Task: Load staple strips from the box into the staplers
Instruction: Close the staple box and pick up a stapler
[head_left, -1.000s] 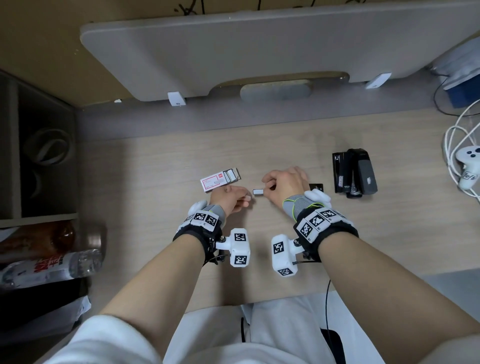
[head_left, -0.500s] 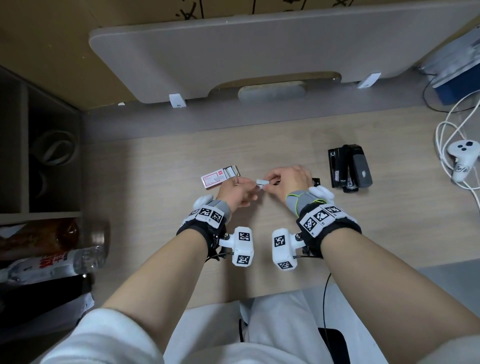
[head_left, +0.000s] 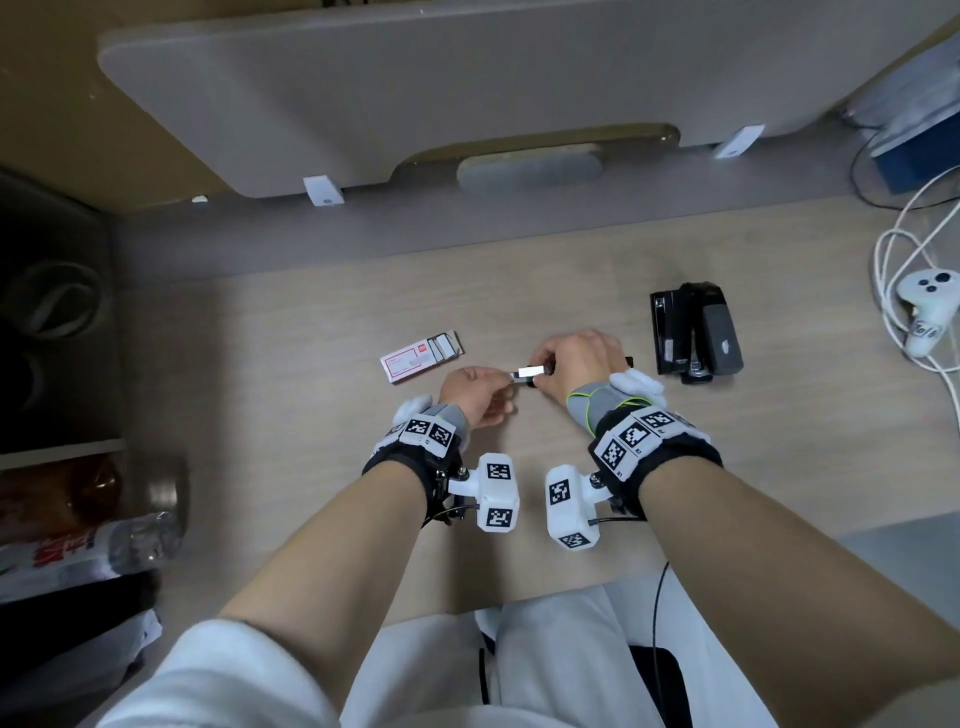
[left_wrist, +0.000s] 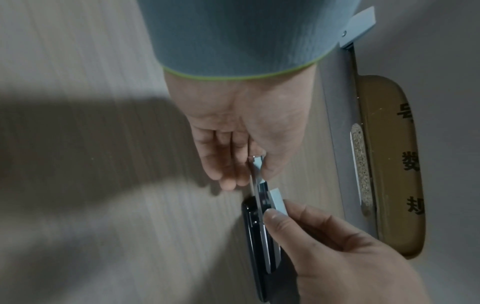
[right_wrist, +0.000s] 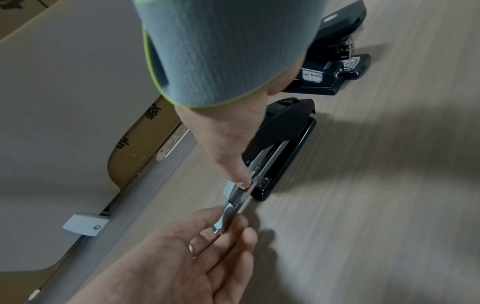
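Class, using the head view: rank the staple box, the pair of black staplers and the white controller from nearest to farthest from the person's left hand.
Measured from the left hand:
1. Staple box, just beyond the hand, slightly to its left.
2. Pair of black staplers, across on the right, past the right hand.
3. White controller, at the table's far right edge among cables.

Soft, dim indoor light falls from above. The head view is sharp at centre and bends strongly at its edges, with the left side sunk in darkness. Both wrist views are motion-smeared, and broad blurred shadows lie across the desk.
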